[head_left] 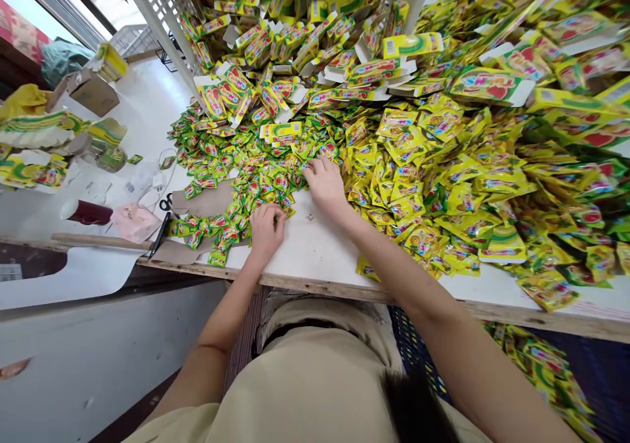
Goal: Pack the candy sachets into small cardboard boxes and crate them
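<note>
Small green sachets (pixel 268 174) lie in a heap in front of me, with a tail of them spreading left along the table edge. At the near side of this heap is my left hand (pixel 267 232), its fingers curled in beside the sachets; what they hold, if anything, is hidden. My right hand (pixel 325 186) reaches to the right part of the heap with bent fingertips among the green sachets. I cannot make out what is between them. Just right of it begins a large pile of yellow sachets (pixel 403 167), which lies under my right forearm.
Small yellow cartons (pixel 280 36) are heaped at the back near a white perforated basket (pixel 165 20). Black scissors (pixel 166 202), a dark red cylinder (pixel 87 212) and a clear jar (pixel 107 157) stand or lie on the left. The wooden table edge (pixel 325 287) runs before me.
</note>
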A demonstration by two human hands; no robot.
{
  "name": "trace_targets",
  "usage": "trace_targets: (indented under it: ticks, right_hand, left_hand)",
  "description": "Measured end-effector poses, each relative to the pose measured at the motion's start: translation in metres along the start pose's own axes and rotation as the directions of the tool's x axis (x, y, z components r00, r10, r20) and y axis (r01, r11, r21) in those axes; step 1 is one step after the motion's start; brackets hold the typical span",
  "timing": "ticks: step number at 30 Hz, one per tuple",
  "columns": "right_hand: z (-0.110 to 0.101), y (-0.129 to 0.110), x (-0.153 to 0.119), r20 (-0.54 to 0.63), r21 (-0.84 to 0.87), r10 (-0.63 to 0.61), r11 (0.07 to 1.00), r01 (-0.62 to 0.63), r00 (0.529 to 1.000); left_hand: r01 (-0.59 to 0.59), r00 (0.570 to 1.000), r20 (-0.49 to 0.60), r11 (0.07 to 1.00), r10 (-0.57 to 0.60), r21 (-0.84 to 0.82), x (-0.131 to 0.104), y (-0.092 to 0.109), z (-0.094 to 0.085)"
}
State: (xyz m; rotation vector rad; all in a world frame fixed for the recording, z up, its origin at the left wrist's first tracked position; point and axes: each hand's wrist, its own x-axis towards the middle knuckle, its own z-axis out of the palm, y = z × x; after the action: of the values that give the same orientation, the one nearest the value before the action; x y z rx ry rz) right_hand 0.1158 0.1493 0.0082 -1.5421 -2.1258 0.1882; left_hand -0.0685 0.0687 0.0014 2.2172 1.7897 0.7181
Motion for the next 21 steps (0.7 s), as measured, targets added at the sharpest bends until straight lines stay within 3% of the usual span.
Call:
trace_targets:
  ticks: [4, 9, 12, 15, 18, 21]
  right_hand:
    - [0.000, 0.017, 0.006, 0.003, 0.062, 0.020, 0.998, -0.021, 1.000]
    - [-0.024, 0.013, -0.036, -0.153, 0.371, 0.023, 0.928, 0.036, 0.988]
    - [-0.033, 0.005, -0.069, -0.144, 0.542, 0.113, 0.840, -0.017, 0.983]
    - [-0.033, 0.001, -0.094, -0.004, 0.726, 0.274, 0.662, -0.186, 0.962]
    - [-0.035, -0.002, -0.105, 0.155, 0.842, 0.371, 0.435, -0.319, 0.916]
    - [-0.041, -0.012, -0.108, 0.227, 0.903, 0.384, 0.260, -0.341, 0.895]
  left_hand:
    - [0.010, 0.996, 0.089, 0.995, -0.019, 0.100, -0.001, 0.000, 0.009]
    - [0.051, 0.993, 0.093, 0.985, -0.068, 0.167, 0.008, -0.008, 0.021]
    - [0.052, 0.998, 0.015, 0.998, -0.053, 0.038, 0.017, -0.013, 0.013]
    - [0.051, 0.990, -0.119, 0.982, -0.074, -0.184, 0.023, -0.009, -0.007]
    - [0.032, 0.991, -0.096, 0.848, -0.097, -0.529, 0.018, 0.012, -0.023]
    - [0.162, 0.987, 0.126, 0.557, -0.102, -0.814, 0.002, 0.039, -0.024]
